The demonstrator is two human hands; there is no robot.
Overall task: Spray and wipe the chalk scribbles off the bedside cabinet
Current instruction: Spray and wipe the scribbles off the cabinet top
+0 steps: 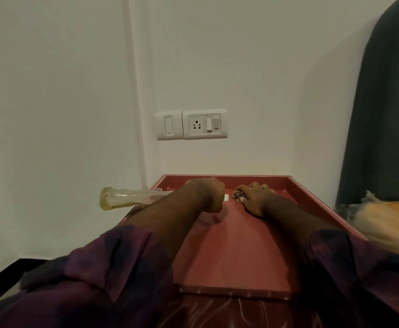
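Head view: looking down at a red bedside cabinet (pixel 236 252) with a raised rim, set against a white wall (pixel 51 114). Left hand (pixel 208 195) clenching around the neck of a clear spray bottle (pixel 127 198), holding it sideways so the base sticks out past the cabinet's left edge; a small white part of the nozzle showing just right of the fist. Right hand (pixel 255 200) lying palm down on the cabinet top near the back rim, fingers pressing on a small dark, crumpled cloth (pixel 238 195), mostly hidden beneath them; a ring showing on one finger. Both purple sleeves (pixel 113 261) pushed up the forearms. Chalk scribbles (pixel 217 311) showing as pale streaks on the cabinet's front face, below the top's near edge; top surface itself looking plain red. Switch plate with a socket (pixel 191 124) sitting on the wall above the cabinet. Dark headboard (pixel 383 114) standing at right, orange bedding (pixel 387 223) lying just beside the cabinet's right rim.
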